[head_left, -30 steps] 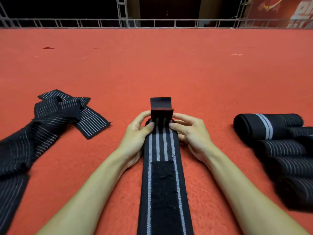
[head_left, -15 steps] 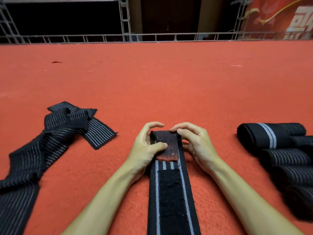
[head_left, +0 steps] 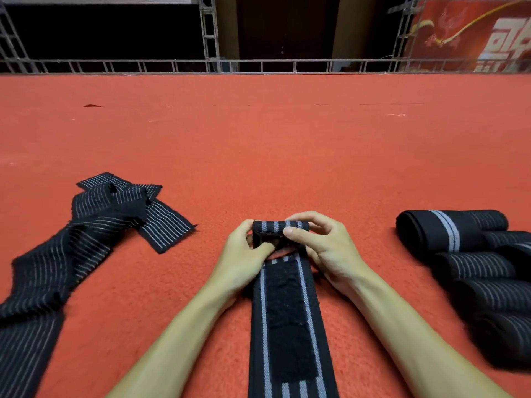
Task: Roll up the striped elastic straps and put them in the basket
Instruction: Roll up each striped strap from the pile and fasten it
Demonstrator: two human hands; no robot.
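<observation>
One black elastic strap with grey-white stripes and a black fuzzy fastening patch (head_left: 287, 311) lies lengthwise on the red carpet (head_left: 273, 145), straight ahead of the person. Its far end is turned over into a small tight roll (head_left: 280, 226). Two bare hands clamp that roll. The left hand (head_left: 244, 257) and the right hand (head_left: 324, 248) each pinch it, thumb on the near side and fingers curled over the far side. The strap's near end is cut off by the bottom edge.

To the left lies a tangled heap of loose black pin-striped straps (head_left: 86, 234). There are at least two, but they overlap and run out of frame, so I cannot count them exactly. To the right sit finished black rolls (head_left: 448, 234), at least four. The nearer ones are blurred and cut off by the right edge.
</observation>
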